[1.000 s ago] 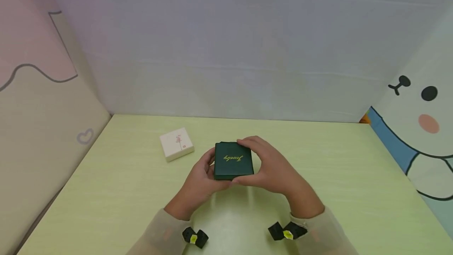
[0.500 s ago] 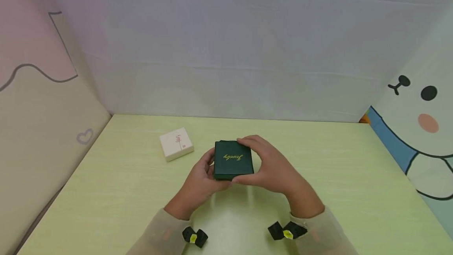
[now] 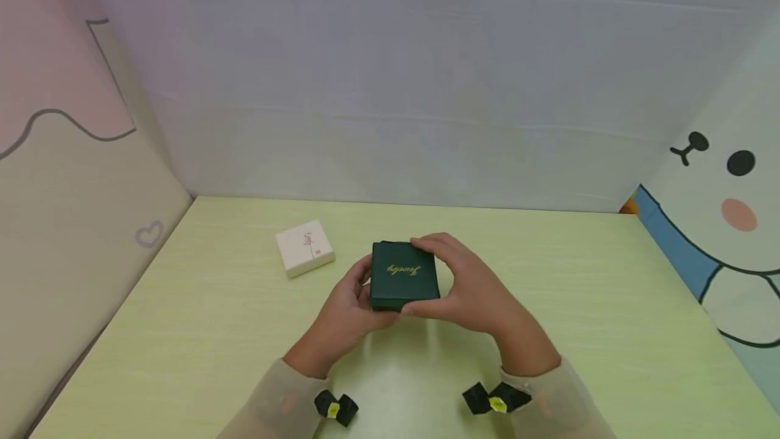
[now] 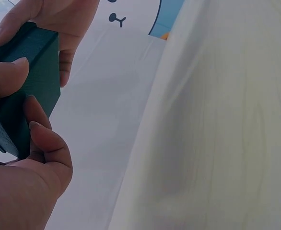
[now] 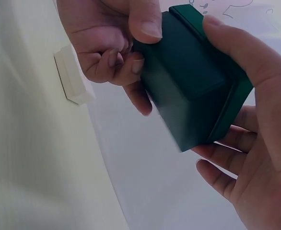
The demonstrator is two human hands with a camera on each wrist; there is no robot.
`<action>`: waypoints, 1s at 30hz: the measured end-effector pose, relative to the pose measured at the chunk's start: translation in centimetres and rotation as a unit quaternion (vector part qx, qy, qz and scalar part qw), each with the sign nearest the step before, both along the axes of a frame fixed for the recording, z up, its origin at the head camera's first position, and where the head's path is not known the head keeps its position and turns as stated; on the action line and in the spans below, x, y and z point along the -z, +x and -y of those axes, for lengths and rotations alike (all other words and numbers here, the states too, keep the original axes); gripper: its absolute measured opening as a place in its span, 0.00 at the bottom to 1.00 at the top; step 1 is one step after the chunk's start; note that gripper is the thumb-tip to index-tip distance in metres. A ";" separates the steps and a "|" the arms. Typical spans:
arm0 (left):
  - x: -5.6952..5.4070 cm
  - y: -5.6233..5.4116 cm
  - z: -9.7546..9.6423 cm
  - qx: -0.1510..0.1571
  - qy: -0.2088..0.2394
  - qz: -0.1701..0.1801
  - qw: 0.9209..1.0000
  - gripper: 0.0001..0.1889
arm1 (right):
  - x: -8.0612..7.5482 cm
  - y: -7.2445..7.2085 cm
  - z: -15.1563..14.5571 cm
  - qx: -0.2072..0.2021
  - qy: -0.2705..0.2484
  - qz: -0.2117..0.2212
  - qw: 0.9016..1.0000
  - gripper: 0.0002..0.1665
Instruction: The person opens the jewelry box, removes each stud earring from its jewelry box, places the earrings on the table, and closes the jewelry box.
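Note:
Both hands hold a dark green jewelry box (image 3: 403, 283) above the table, its lid facing up with gold "Jewelry" lettering upside down in the head view. The left hand (image 3: 341, 314) grips the lower part from the left, thumb along the near side and fingers curled beneath. From the right, the right hand (image 3: 472, 286) pinches the lid between thumb on the near edge and fingers on the far edge. In the right wrist view a seam separates the lid (image 5: 231, 110) from the base (image 5: 179, 91). The inside of the box is hidden.
A small white box (image 3: 306, 248) with a pink flower print lies on the table (image 3: 244, 330), left of and behind the hands. A pale cloth wall (image 3: 402, 87) stands at the back. Printed side panels flank the table.
The box and both hands stay nearly still. The whole head view shifts very slightly.

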State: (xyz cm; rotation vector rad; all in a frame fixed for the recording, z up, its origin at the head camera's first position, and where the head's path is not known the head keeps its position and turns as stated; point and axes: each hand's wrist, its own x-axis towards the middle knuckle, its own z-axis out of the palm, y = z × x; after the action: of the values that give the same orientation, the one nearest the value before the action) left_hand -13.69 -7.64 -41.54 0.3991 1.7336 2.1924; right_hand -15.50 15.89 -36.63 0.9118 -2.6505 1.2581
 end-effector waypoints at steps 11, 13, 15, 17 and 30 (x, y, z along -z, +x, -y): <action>0.2 -0.1 -0.1 -0.014 -0.026 0.004 1.000 0.54 | -0.9 -0.6 -2.6 0.069 -0.021 -0.001 0.997 0.53; 0.2 -0.1 -0.1 -0.014 -0.023 0.001 1.000 0.54 | -0.9 -0.8 -2.9 0.081 -0.017 0.004 0.997 0.53; 0.2 -0.1 -0.1 -0.012 -0.019 -0.001 1.000 0.54 | -0.9 -0.8 -3.2 0.090 -0.015 0.009 0.996 0.53; 0.1 0.0 -0.1 -0.010 -0.016 -0.003 1.000 0.54 | -0.8 -0.8 -3.2 0.095 -0.013 0.015 0.995 0.53; -0.1 0.2 -0.1 -0.004 -0.009 -0.013 1.000 0.53 | -0.6 -2.2 -2.9 0.085 0.016 0.025 0.996 0.54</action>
State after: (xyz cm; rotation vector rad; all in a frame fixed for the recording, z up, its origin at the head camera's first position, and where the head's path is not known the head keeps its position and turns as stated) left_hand -13.53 -7.52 -41.43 0.4189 1.7695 2.1842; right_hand -17.66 18.82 -36.02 0.6486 -2.7261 1.2174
